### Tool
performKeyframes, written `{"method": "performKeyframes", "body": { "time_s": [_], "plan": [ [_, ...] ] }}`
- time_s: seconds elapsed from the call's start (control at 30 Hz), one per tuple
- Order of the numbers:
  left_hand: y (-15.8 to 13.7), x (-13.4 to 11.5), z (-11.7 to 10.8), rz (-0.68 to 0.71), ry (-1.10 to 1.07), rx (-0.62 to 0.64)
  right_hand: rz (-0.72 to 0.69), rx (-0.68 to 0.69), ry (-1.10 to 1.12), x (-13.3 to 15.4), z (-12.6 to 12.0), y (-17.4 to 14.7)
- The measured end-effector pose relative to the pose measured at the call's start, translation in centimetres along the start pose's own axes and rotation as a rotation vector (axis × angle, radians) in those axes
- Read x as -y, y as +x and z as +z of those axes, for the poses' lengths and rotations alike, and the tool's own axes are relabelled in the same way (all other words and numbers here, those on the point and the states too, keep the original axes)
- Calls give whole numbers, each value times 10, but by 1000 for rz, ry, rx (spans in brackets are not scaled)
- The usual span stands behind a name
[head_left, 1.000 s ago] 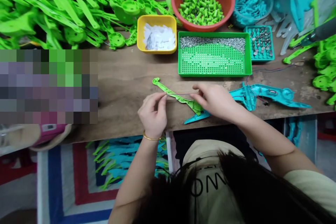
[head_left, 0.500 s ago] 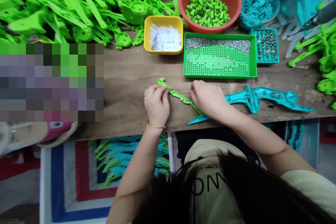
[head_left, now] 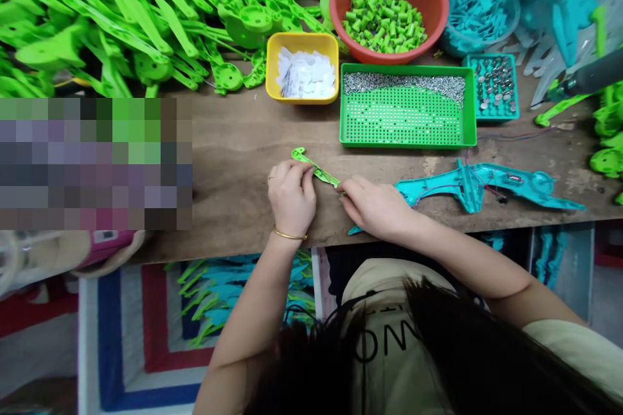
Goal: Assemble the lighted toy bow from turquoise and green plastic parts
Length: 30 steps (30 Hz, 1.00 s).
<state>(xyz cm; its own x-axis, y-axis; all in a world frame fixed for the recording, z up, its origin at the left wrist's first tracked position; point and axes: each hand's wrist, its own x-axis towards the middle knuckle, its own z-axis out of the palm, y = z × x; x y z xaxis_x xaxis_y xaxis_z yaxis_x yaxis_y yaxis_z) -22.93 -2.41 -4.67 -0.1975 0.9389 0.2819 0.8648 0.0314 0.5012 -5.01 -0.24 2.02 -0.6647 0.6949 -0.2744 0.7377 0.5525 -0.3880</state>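
Note:
My left hand (head_left: 292, 196) is closed, thumb and forefinger pinching a slim, bright green plastic strip (head_left: 300, 154) with a hooked far end. Thin wires (head_left: 325, 174) lie along the strip between my two hands. My right hand (head_left: 377, 209) is closed too, its fingertips pressing the wires down against the strip; the strip's near end is hidden under it. Right of that hand lies a long blue plastic shell (head_left: 438, 185), hollow side up, with wires running inside it. Its left tip pokes out below my right hand.
Behind my hands stand a yellow tub (head_left: 302, 101) of white pieces, a green perforated tray (head_left: 407, 140) of small metal screws, a red bowl (head_left: 341, 13) of green caps and a blue rack (head_left: 516, 87). Green parts (head_left: 146, 13) pile up back left. A dark screwdriver-like tool (head_left: 598, 74) hangs at right.
My right hand has come down and toward me, bringing the wires from a taut line above the strip to lie along it. My left hand has stayed in place.

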Motion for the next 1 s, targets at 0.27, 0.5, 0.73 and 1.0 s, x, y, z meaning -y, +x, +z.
{"method": "performKeyframes", "body": {
  "time_s": [0.27, 0.5, 0.73, 1.0],
  "plan": [
    [4, -9, -1, 60, 158, 85, 112, -107, -111, -4, 20, -11],
    [0, -4, 1, 124, 192, 90, 54, -207, -87, -14, 41, -11],
    [-17, 8, -3, 251, 185, 155, 47, -198, -70, -14, 44, -10],
    [-16, 0, -9, 270, -39, 79, 95, -110, -5, -15, 26, -13]
  ]
}}
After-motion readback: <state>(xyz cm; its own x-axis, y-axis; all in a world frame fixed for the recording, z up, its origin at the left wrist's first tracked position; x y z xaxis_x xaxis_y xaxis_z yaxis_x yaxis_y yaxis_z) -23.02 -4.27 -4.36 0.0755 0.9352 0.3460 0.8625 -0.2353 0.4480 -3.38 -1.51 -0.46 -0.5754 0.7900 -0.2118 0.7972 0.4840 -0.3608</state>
